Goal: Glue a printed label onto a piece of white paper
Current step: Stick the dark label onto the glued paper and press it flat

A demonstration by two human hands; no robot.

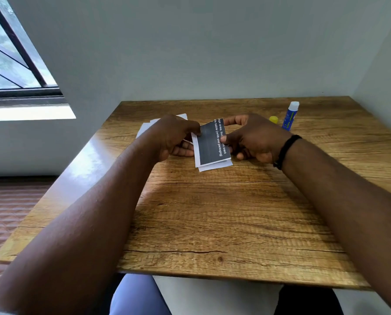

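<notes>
**Label going onto paper, both hands on it**

Left hand [174, 135] is pinching the label [212, 142] at its left edge; right hand [253, 137] is pinching the right edge w/ thumb on top. Label is sitting on the white paper [215, 165], mid-counter [212, 212]. To do it well: square the edges first, then be pressing from centre outward so no bubbles. More paper sheets [146, 127] are lying behind the left hand. Glue stick [290, 115] & yellow cap [273, 119] are standing well right, clear. Near side of counter is giving plenty of room.
</notes>
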